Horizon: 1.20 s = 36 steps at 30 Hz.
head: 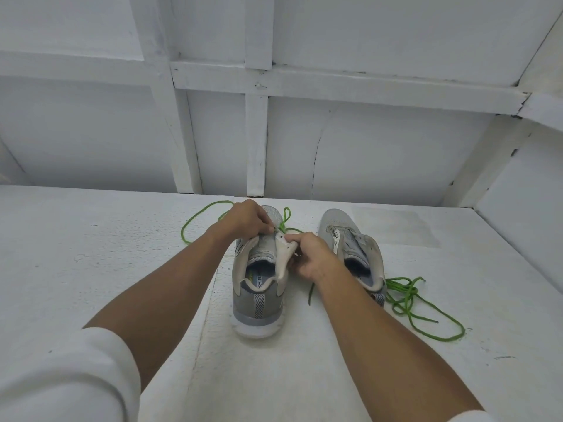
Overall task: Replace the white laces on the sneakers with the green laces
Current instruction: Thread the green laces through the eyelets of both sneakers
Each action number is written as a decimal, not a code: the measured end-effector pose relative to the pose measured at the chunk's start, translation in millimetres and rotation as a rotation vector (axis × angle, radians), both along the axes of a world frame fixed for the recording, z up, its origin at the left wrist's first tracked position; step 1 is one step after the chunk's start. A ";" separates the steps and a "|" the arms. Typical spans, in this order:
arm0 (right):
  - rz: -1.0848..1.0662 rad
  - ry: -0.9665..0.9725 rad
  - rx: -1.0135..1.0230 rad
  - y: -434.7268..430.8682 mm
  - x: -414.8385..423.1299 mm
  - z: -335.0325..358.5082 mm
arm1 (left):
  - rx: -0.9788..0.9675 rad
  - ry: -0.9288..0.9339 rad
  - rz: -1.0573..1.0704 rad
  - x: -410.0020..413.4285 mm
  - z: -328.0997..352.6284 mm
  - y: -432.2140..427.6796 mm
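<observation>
We see two grey shoes on a white worktop (91, 269), toes pointing away from us. The middle shoe (259, 300) is the one being laced. The other shoe (347, 239) stands just beside it, to the right. We see no white laces on either.

The green lace (195, 220) is thin, soft and light. It bends any way and will not break, but it flops, so pushing it from the middle will not work. The best place to hold it is right at the stiff tip, close to the hole. The shoe's side flap (285, 254) is soft too and folds over, so it needs holding steady.

The left hand (248, 219) is over the front of the middle shoe. Its fingers (264, 227) are pressed together, pinching the green lace right at the top edge of the side flap. The right hand (313, 260) pinches the side flap with its fingers (295, 238) and holds it out. The lace makes a small loop just past both hands. The rest runs off in a big curve toward the left of the frame, lying on the worktop. The tip is tiny here, so we think it is going into a hole low on the side flap, but we cannot tell which one.

A second green lace (420, 303) lies in a loose heap at the right, by the heel of the other shoe.
</observation>
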State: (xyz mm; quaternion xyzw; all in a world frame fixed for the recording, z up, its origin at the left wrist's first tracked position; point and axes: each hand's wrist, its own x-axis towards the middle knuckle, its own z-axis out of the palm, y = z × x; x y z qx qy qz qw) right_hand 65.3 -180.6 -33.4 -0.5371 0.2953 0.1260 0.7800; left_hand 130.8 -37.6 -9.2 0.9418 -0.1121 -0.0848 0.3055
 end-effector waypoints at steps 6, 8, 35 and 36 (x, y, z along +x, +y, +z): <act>-0.015 -0.012 -0.008 -1.0 -0.5 0.8 | -0.020 0.020 0.004 0.3 -1.9 1.6; -0.012 -0.012 -0.004 -1.0 -0.4 0.9 | -0.022 0.019 0.004 1.2 -2.7 2.2; 0.191 0.007 -0.382 7.0 23.4 12.6 | -0.094 0.040 0.007 -1.3 -2.7 -0.5; 0.196 -0.008 -0.424 7.0 24.8 12.9 | -0.104 0.042 0.008 -1.3 -2.1 0.8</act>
